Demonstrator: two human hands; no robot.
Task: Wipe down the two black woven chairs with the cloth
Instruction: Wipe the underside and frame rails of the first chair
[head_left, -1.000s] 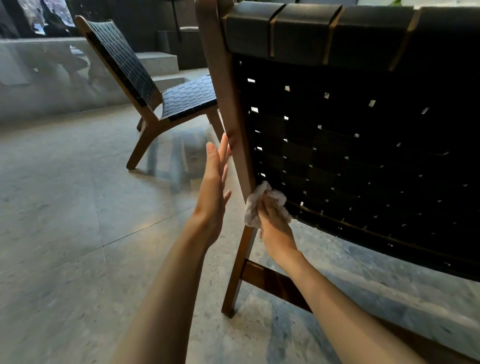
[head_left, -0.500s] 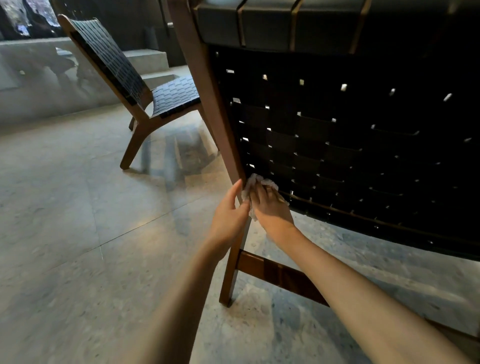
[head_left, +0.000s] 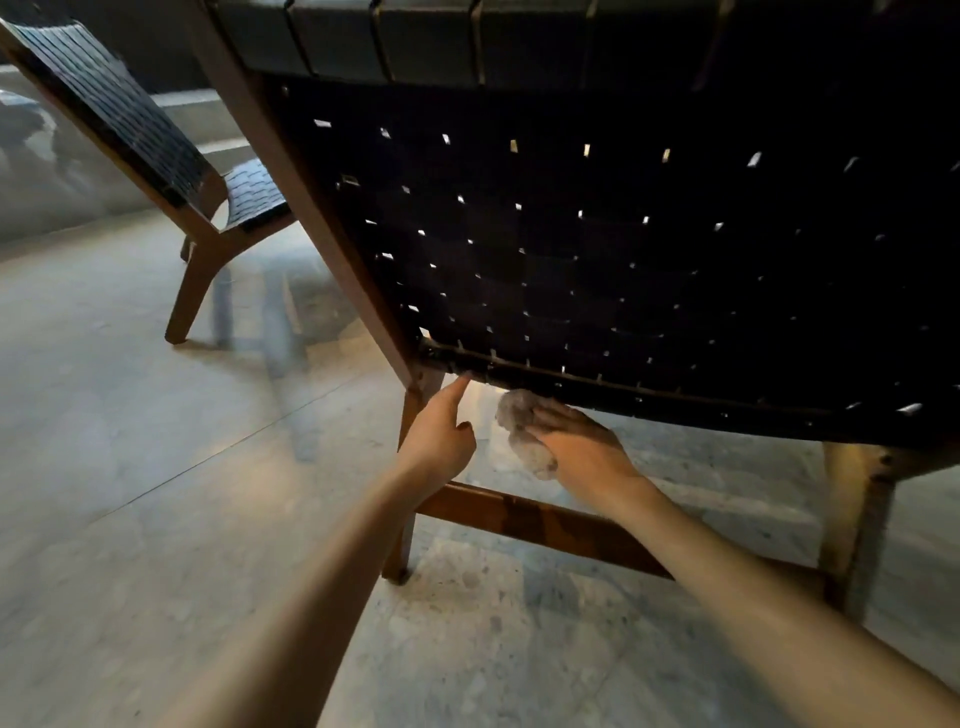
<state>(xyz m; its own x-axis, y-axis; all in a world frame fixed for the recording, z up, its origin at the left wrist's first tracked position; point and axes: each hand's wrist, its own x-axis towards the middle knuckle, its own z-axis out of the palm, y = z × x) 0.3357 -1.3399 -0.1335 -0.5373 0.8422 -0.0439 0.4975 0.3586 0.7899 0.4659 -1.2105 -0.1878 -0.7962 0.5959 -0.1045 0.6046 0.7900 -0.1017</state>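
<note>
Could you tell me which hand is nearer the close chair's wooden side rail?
Left. The left hand is right beside the side rail, at its lower end; the right hand, gripping the cloth, is farther right.

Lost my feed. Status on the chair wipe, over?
Right hand grips cloth at bottom edge of near chair. Left hand forefinger touches same edge. Nothing blocking.

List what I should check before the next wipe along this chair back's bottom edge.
1. Grip: right hand holds cloth, bunched under the fingers: ok.
2. Contact: cloth against near chair bottom edge: cannot tell, blurred.
3. Wipe path: left hand index finger touches that edge beside the cloth: not ok.
4. Other seat: far chair wiped: cannot tell.
</note>
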